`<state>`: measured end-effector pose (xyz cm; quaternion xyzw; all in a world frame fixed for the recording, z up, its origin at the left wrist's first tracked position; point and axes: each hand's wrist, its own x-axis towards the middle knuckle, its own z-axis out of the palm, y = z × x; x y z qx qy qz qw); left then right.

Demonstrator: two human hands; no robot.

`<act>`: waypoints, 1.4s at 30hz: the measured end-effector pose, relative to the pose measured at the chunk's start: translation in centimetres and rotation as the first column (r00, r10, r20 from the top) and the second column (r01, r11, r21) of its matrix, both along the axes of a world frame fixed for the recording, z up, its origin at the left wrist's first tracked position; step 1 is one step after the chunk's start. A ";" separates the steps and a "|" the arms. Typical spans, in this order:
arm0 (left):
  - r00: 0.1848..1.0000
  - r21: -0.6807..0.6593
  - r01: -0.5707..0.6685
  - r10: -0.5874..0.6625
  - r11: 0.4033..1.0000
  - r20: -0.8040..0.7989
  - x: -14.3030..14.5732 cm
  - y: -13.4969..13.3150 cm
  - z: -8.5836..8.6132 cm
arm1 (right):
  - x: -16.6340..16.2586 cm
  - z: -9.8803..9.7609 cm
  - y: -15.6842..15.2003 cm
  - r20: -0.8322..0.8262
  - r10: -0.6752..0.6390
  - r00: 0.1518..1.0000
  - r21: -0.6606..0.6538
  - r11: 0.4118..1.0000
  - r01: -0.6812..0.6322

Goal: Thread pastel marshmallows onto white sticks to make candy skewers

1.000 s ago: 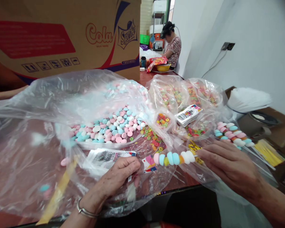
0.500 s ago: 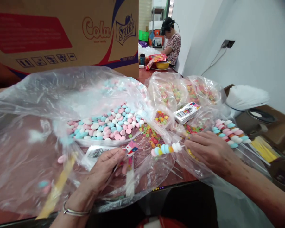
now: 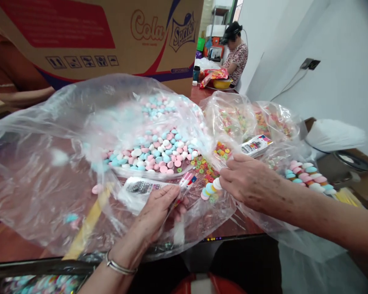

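Note:
Between the thumb and fingers of my left hand (image 3: pixel 161 204) is a small clear printed wrapper (image 3: pixel 187 180), its colourful end pointing up and right. My right hand (image 3: pixel 248 179) is closed on a candy skewer (image 3: pixel 209 190), strung with white, blue and yellow pieces. The skewer's far end tilts down toward the wrapper, apart from it; its stick is hidden by my fingers. Behind both hands lies a heap of pink, blue and white candies (image 3: pixel 153 153) in a large clear plastic bag (image 3: pixel 79 106). Small ring candies (image 3: pixel 204 167) lie beside the heap. A stack of printed wrappers (image 3: pixel 141 185) is by my left hand.
A big cardboard box (image 3: pixel 119 61) stands at the back left. Bags of ring candies (image 3: pixel 251 118) and a printed stack (image 3: pixel 256 145) lie at the right. Finished-looking candy skewers (image 3: pixel 308 175) lie beyond my right forearm. A person (image 3: pixel 236 53) sits at the far end.
My right hand has moved left with the candy skewer, bringing it nearer the wrapper in my left hand. The camera view has shifted, so the scene sits further right.

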<state>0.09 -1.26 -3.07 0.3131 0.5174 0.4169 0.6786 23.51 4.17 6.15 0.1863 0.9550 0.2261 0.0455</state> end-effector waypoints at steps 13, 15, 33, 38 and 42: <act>0.995 -0.063 -0.063 0.068 0.996 0.076 3.0 -0.4 -1.0 | -3.2 1.0 0.7 0.179 0.145 0.973 -0.071 0.988 -0.134; 0.995 -0.069 -0.062 0.067 0.996 0.073 3.1 -0.3 -0.9 | -3.6 0.9 0.6 0.207 0.147 0.967 -0.060 0.989 -0.138; 0.993 -0.102 -0.075 0.084 0.992 0.087 3.3 -0.1 -0.7 | -1.4 -2.4 -1.0 -0.019 0.094 0.995 -0.053 0.994 -0.095; 0.996 -0.093 -0.042 0.049 0.995 0.079 3.2 0.0 -0.8 | -1.9 -2.5 -0.5 -0.031 0.107 0.994 -0.089 0.990 -0.109; 1.000 0.007 0.011 -0.011 1.000 -0.010 2.7 -0.4 -1.5 | -1.6 -2.7 -0.7 -0.063 0.082 0.995 -0.096 0.991 -0.088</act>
